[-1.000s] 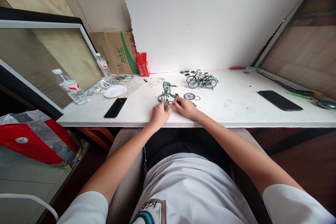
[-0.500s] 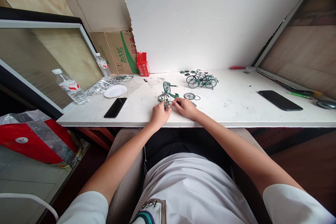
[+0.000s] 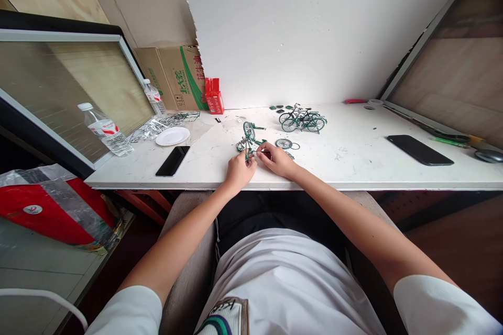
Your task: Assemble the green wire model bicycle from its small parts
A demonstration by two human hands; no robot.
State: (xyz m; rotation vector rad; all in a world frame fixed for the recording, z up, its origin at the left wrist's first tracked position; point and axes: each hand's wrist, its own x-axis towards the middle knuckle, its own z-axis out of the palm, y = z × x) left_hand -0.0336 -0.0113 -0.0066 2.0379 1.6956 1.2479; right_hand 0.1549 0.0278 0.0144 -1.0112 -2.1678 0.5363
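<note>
A small green model bicycle frame (image 3: 249,138), partly assembled with one wheel, lies on the white table (image 3: 346,162) near its front edge. My left hand (image 3: 237,171) is closed on the lower part of that frame. My right hand (image 3: 277,159) pinches a thin dark tool, whose tip touches the frame. A loose green wheel (image 3: 283,143) lies just beyond my right hand. Two finished green model bicycles (image 3: 302,119) stand farther back.
A black phone (image 3: 172,160), a white plate (image 3: 172,136) and plastic part sprues lie to the left. Two water bottles (image 3: 107,131), a cardboard box (image 3: 178,77) and a red carton (image 3: 214,96) stand at back left. Another black phone (image 3: 419,149) lies to the right.
My right hand has shifted slightly, and the thin tool in its fingers now points left at the frame. My left hand has stayed put.
</note>
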